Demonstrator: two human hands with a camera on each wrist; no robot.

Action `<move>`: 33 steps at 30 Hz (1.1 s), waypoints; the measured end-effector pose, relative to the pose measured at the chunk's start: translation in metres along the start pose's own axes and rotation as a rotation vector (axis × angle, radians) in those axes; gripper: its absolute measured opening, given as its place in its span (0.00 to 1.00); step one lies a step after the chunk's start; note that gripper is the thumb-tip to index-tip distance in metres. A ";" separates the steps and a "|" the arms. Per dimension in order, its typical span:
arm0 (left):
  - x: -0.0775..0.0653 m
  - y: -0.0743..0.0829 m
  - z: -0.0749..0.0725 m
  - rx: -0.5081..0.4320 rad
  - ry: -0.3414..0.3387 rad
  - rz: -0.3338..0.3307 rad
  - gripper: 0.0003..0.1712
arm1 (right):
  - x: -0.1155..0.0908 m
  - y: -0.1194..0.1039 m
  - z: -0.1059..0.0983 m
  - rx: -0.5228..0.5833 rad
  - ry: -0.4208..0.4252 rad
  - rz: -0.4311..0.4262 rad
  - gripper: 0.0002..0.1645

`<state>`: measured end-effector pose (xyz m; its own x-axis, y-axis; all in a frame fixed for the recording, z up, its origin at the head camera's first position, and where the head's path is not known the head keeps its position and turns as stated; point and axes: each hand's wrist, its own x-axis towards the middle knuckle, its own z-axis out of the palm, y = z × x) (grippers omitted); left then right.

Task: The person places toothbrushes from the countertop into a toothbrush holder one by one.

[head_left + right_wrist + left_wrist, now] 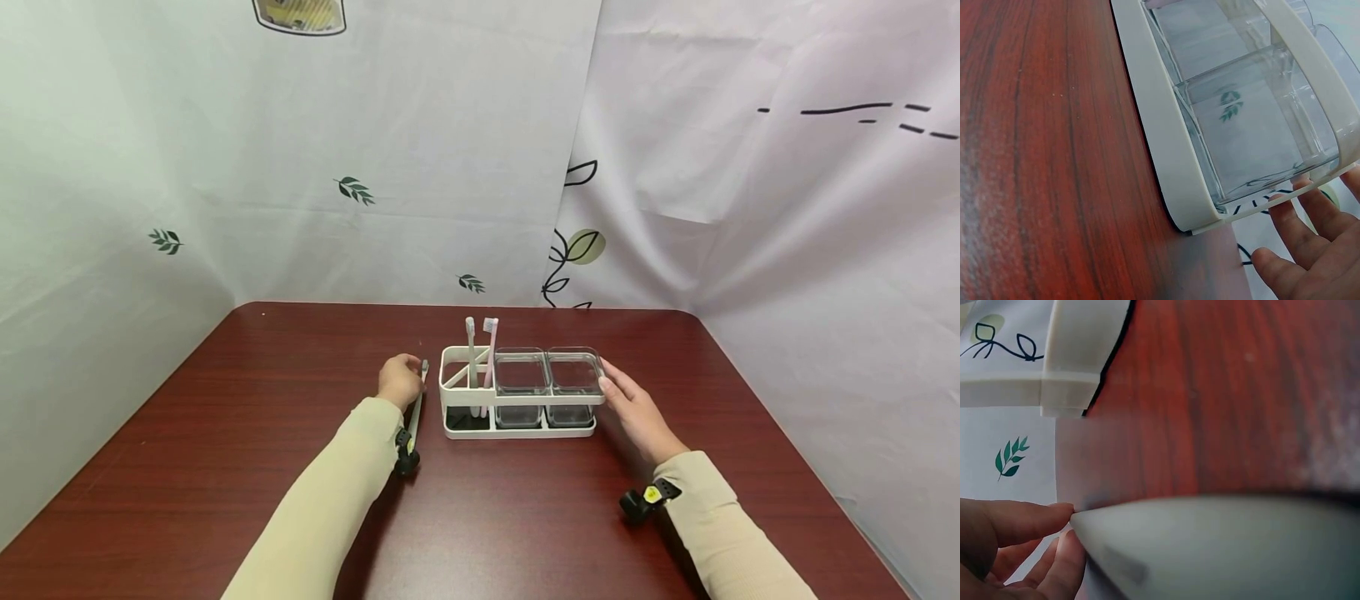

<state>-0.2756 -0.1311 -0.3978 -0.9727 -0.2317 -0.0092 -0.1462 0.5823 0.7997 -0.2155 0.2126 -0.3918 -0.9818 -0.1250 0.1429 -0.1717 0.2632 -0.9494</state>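
My left hand [401, 382] pinches a pale toothbrush [417, 414], whose head points up and away from me. In the left wrist view the toothbrush handle [1229, 544] looms large and blurred, its far end between thumb and fingers. Just right of it stands a white toothbrush holder [525, 433] with two clear cups [522, 375] in its frame. A white toothbrush [472, 354] and a pink one [491, 354] stand in its left section. My right hand [637, 412] touches the holder's right end, its fingers extended against the frame; the thumb is hidden in the right wrist view.
The dark red wooden table [510, 517] has rounded far corners. White cloth with leaf drawings [405, 125] hangs behind it and along both sides. The holder stands upright near the middle of the table, toward the back.
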 end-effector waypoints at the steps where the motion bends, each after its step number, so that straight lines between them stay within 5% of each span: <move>1: 0.000 0.000 0.000 0.013 0.002 0.006 0.23 | 0.000 0.000 0.000 -0.001 0.000 0.000 0.33; 9: 0.000 0.000 0.002 0.090 -0.002 0.023 0.20 | 0.000 0.000 0.000 0.000 0.000 -0.001 0.33; 17: 0.018 -0.016 0.010 0.094 -0.006 0.041 0.19 | -0.001 -0.002 0.000 -0.005 -0.006 0.009 0.33; 24: 0.000 0.001 -0.002 0.067 -0.019 -0.022 0.20 | -0.002 -0.002 0.000 -0.010 -0.007 0.018 0.33; 33: 0.000 0.005 -0.009 -0.015 0.032 -0.031 0.21 | -0.002 -0.001 0.000 -0.029 0.001 0.009 0.32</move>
<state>-0.2751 -0.1353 -0.3886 -0.9614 -0.2746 -0.0154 -0.1736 0.5625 0.8084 -0.2138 0.2123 -0.3910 -0.9835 -0.1211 0.1347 -0.1650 0.2920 -0.9421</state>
